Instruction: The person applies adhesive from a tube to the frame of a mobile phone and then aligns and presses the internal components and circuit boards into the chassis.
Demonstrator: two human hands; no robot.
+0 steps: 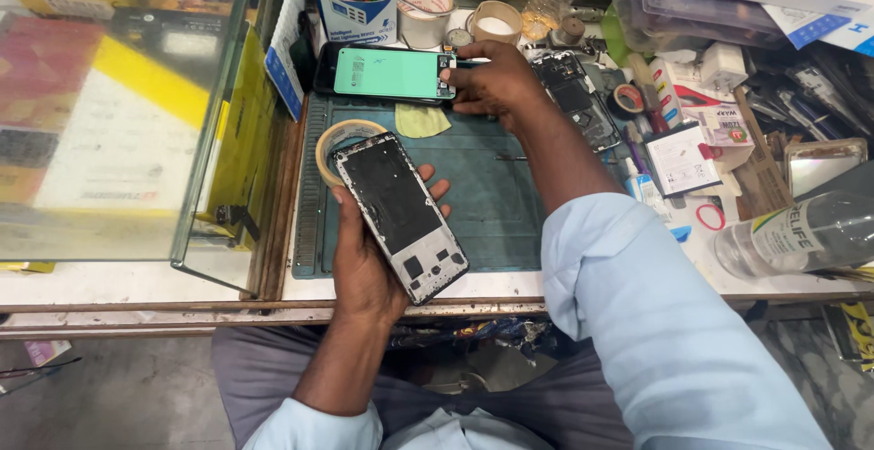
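Head view. Left hand (364, 259) cups a phone frame (401, 216) from beneath, fingers wrapped round its edges, above the mat's (492, 204) near edge. Long axis runs 11 to 5 o'clock, cut-outs at the 5 end. Right hand (492, 81) at 12 o'clock pinches the green-filmed screen (390, 72), lying crosswise 9 to 3. Best lifted level by the edges, film untouched. Tape ring (339, 137) just beside the frame.

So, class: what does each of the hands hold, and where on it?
The left hand cradles the phone frame from beneath, along its long sides. The right hand pinches the right end of the green-screened phone.
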